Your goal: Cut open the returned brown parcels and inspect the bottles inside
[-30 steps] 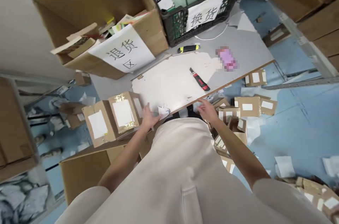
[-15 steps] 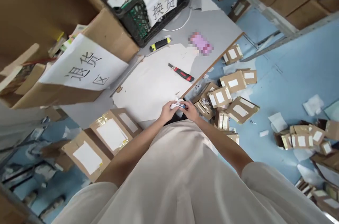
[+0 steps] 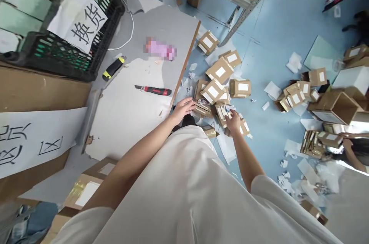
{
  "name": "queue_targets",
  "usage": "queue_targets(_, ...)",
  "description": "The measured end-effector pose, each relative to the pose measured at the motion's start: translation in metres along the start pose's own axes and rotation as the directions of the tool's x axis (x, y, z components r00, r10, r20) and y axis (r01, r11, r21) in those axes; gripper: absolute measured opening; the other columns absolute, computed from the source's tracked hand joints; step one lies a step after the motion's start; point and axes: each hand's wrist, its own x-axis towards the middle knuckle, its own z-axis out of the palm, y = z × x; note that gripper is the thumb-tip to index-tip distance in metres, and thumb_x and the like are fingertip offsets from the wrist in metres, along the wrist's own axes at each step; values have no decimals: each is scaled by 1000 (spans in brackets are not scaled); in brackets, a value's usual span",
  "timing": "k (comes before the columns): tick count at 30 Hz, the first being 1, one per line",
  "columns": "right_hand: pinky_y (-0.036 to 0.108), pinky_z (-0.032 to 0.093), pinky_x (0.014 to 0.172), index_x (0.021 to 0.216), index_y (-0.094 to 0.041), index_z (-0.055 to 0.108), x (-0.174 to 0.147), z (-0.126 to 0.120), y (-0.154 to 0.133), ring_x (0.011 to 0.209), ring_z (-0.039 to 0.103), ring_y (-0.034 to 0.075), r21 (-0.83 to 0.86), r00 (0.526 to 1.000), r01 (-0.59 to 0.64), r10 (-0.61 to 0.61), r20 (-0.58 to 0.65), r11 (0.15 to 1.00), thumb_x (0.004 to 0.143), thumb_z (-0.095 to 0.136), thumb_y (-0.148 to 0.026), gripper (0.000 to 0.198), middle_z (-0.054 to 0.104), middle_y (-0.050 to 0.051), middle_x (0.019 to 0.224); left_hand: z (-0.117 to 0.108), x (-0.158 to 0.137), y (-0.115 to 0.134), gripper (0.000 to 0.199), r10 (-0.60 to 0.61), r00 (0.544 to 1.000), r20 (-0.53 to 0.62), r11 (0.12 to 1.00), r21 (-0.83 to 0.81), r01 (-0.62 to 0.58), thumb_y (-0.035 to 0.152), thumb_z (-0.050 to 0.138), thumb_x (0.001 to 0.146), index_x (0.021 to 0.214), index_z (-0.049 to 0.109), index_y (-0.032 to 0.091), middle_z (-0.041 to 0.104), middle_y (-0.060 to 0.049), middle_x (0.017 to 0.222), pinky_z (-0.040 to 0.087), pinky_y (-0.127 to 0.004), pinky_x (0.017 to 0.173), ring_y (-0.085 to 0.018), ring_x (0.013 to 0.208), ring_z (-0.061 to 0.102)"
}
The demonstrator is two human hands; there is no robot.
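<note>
Both hands point(image 3: 181, 109) point(image 3: 233, 122) now apart, together before

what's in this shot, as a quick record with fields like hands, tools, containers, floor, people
left hand: the left hand, fingers extended, by the edge of the table
right hand: the right hand, fingers spread, above boxes; whether it holds a scrap is unclear
tools: red cutter and yellow cutter, both on the table
containers: black crate with a paper sign on its side
floor: blue floor, boxes in piles, loose paper
people: another person's arm at the right edge
</note>
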Motion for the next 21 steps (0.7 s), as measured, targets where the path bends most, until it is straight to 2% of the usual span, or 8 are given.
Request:
queue_targets(3,38,56,73,114,-14,60,48,21,-42,79,67,22,66,997,1,-6,71,998,81,49,-31,39,68,15,101,-33,-5,12,54,76,963,-258,992,116,-47,47,67,76,119,55,17,64,-15,123,48,-38,91,-24,107,66)
queue_targets(5,39,55,77,115,-14,60,90,40,-90,84,67,23,83,974,162,-173,145,983,82,49,-30,38,68,15,103,-61,-16,19,54,109,908,-405,990,126,-62,47,69,72,115,58,16,67,-15,117,49,-39,88,-24,101,67)
queue_targets(7,44,49,92,119,-13,59,134,59,-146,104,61,27,86,918,339,-349,187,937,83,50,-29,40,64,18,115,-89,-31,20,54,117,836,-536,992,98,-76,48,71,68,110,60,16,68,-14,113,50,-39,86,-24,98,68)
queue_targets(10,52,34,107,128,-12,54,189,86,-228,128,43,33,30,823,530,-522,225,848,84,54,-31,47,48,22,136,-123,-60,5,55,64,719,-692,997,20,-69,51,72,66,107,61,17,68,-14,112,50,-39,85,-25,99,68)
queue_targets(13,59,20,110,135,-11,46,225,111,-288,137,25,38,-92,746,644,-597,294,759,85,56,-34,56,30,23,148,-138,-89,-23,56,-53,617,-785,995,-93,-33,54,72,66,107,60,19,67,-13,115,51,-39,86,-25,102,67)
queue_targets(17,65,10,109,139,-14,39,247,142,-327,142,11,40,-162,728,662,-576,372,732,85,58,-39,62,15,22,154,-134,-118,-57,59,-202,526,-826,973,-230,14,58,73,62,106,60,20,68,-11,113,53,-39,85,-26,102,67)
queue_targets(21,65,10,109,134,-14,42,255,160,-331,142,10,40,-148,725,665,-584,367,732,84,59,-39,59,14,22,155,-127,-129,-74,64,-279,475,-834,955,-294,44,61,75,57,104,60,20,69,-10,107,54,-39,82,-27,101,67)
